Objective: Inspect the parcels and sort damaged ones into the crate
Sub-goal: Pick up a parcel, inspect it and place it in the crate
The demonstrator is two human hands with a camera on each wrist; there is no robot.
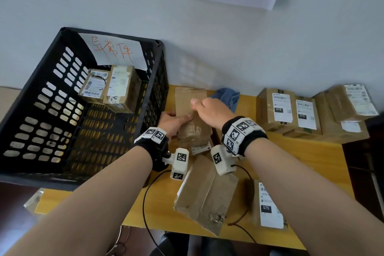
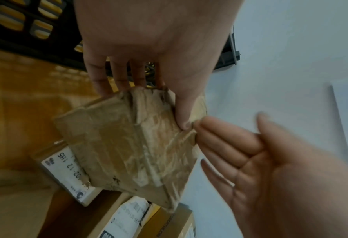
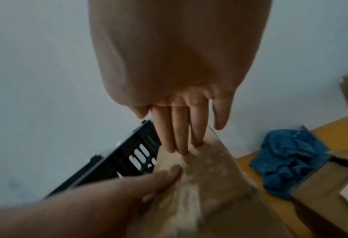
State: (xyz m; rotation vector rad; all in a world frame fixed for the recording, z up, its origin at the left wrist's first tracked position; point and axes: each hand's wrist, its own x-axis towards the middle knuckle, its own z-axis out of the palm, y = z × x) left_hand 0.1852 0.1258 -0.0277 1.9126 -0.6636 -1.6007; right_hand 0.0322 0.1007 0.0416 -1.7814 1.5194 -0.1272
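I hold a crumpled, taped brown parcel (image 1: pixel 194 134) (image 2: pixel 128 145) (image 3: pixel 209 185) upright above the yellow table, just right of the black crate (image 1: pixel 160 64). My left hand (image 1: pixel 175 120) grips its left side, with the thumb (image 2: pixel 181 112) pressed across the front and the fingers behind. My right hand (image 1: pixel 209 110) (image 2: pixel 250 153) is over the upper part, and its straight fingers (image 3: pixel 179 128) touch the creased top. Two labelled parcels (image 1: pixel 94 86) (image 1: pixel 122 87) lie in the crate's far corner under a handwritten paper sign (image 1: pixel 116 51).
A dented parcel (image 1: pixel 205 193) lies on the table (image 1: pixel 301 162) below my wrists, and a parcel labelled 070 (image 1: pixel 268 206) lies to its right. Several labelled parcels (image 1: pixel 284 108) are stacked at the back right. A blue cloth (image 1: pixel 227 96) (image 3: pixel 291 161) sits by the wall.
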